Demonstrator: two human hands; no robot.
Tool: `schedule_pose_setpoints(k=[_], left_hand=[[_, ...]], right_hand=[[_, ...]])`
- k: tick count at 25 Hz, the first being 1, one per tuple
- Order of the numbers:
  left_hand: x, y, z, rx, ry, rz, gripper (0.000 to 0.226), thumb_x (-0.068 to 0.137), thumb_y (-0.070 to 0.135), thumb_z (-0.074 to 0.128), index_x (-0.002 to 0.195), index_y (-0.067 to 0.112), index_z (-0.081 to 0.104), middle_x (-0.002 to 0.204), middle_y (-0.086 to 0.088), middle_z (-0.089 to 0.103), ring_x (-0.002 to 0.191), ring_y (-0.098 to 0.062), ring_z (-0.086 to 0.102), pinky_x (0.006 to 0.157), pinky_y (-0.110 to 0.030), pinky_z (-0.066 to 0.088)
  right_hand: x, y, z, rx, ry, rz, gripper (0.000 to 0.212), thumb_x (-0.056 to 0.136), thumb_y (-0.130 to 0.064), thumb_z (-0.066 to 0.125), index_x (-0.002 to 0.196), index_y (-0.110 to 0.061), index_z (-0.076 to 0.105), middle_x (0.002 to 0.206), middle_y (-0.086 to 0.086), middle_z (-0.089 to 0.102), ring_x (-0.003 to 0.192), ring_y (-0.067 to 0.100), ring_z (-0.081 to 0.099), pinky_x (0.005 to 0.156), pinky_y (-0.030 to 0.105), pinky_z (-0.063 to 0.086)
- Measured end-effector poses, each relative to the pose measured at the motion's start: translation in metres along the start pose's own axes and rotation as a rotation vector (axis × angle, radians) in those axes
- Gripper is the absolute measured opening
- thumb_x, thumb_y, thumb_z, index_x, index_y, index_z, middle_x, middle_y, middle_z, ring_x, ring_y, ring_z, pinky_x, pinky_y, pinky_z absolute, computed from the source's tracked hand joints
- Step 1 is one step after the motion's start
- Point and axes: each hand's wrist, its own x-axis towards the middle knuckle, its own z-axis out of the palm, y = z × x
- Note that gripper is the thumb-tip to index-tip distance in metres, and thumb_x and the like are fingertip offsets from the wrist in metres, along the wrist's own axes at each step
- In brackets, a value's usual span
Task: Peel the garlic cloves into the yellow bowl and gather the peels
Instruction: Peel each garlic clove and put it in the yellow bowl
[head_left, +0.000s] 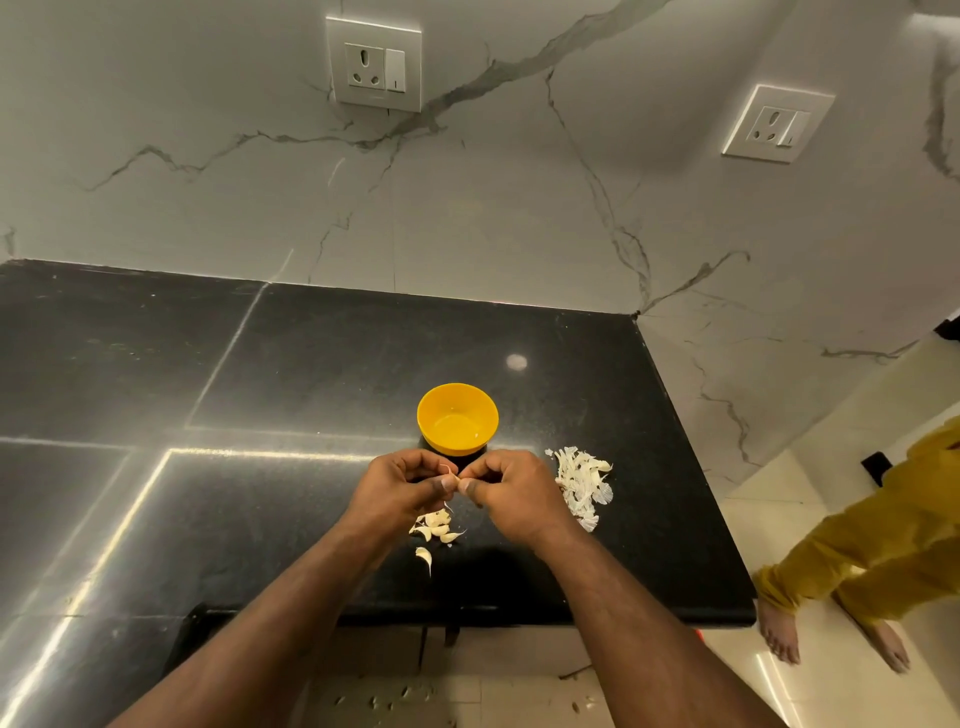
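both hands meet over a black stone counter (311, 364), the left hand (400, 486) and right hand (506, 488) pinching one small papery garlic clove (451, 475) between fingertips, mid-peel. the round yellow plastic bowl (457, 419) sits just beyond them, seemingly empty; unpeeled cloves (436, 526) lie beneath, and white peels (582, 480) are heaped beside the right hand. next likely: strip the skin, drop the clove in.

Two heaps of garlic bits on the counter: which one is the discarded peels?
The flaky white heap right of the right hand, beside the yellow bowl. The heap under the hands is plump whole cloves.

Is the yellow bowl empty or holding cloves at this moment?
Empty: the yellow bowl stands upright on the counter, and its bare yellow bottom shows, with no cloves inside.
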Motion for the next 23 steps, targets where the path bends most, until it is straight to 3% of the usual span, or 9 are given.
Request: schedule_pose_setpoints(k=[3, 7, 14, 18, 23], left_hand=[[0.002, 0.0, -0.002, 0.036, 0.001, 0.04, 0.015, 0.088, -0.005, 0.069, 0.087, 0.009, 0.073, 0.077, -0.006, 0.074, 0.075, -0.017, 0.067, 0.073, -0.031, 0.056], [0.003, -0.001, -0.003, 0.036, -0.016, 0.055, 0.016, 0.088, -0.006, 0.069, 0.087, 0.01, 0.074, 0.078, -0.005, 0.073, 0.076, -0.017, 0.066, 0.074, -0.031, 0.056], [0.0, -0.002, 0.0, 0.001, -0.051, 0.057, 0.011, 0.09, -0.005, 0.066, 0.094, 0.003, 0.072, 0.082, -0.006, 0.073, 0.077, -0.015, 0.067, 0.07, -0.025, 0.056], [-0.001, 0.0, 0.002, -0.093, -0.031, 0.011, 0.008, 0.092, -0.001, 0.065, 0.097, 0.002, 0.07, 0.085, -0.008, 0.073, 0.078, -0.016, 0.069, 0.073, -0.028, 0.057], [0.001, -0.001, -0.001, -0.149, 0.003, -0.072, 0.009, 0.092, 0.004, 0.066, 0.101, 0.003, 0.07, 0.097, -0.011, 0.075, 0.086, -0.021, 0.072, 0.074, -0.031, 0.055]], right_hand=[[0.001, -0.005, 0.001, 0.185, -0.026, 0.137, 0.006, 0.085, -0.017, 0.075, 0.08, -0.019, 0.077, 0.076, 0.001, 0.075, 0.07, 0.02, 0.069, 0.07, 0.036, 0.055], [0.002, -0.008, -0.001, 0.446, -0.1, 0.318, 0.01, 0.082, -0.003, 0.07, 0.079, -0.01, 0.075, 0.071, 0.007, 0.072, 0.062, 0.015, 0.063, 0.059, 0.027, 0.047], [0.001, -0.008, -0.005, 0.613, -0.161, 0.484, 0.009, 0.087, -0.007, 0.065, 0.085, -0.009, 0.074, 0.072, 0.005, 0.071, 0.059, 0.014, 0.064, 0.061, 0.025, 0.049], [0.003, -0.006, -0.006, 0.608, -0.148, 0.446, 0.011, 0.092, -0.008, 0.063, 0.088, -0.011, 0.073, 0.076, 0.005, 0.072, 0.063, 0.014, 0.064, 0.062, 0.026, 0.049], [0.008, 0.004, -0.011, 0.35, 0.035, 0.303, 0.009, 0.089, -0.011, 0.067, 0.084, -0.011, 0.074, 0.075, 0.005, 0.07, 0.063, 0.013, 0.061, 0.059, 0.029, 0.048]])
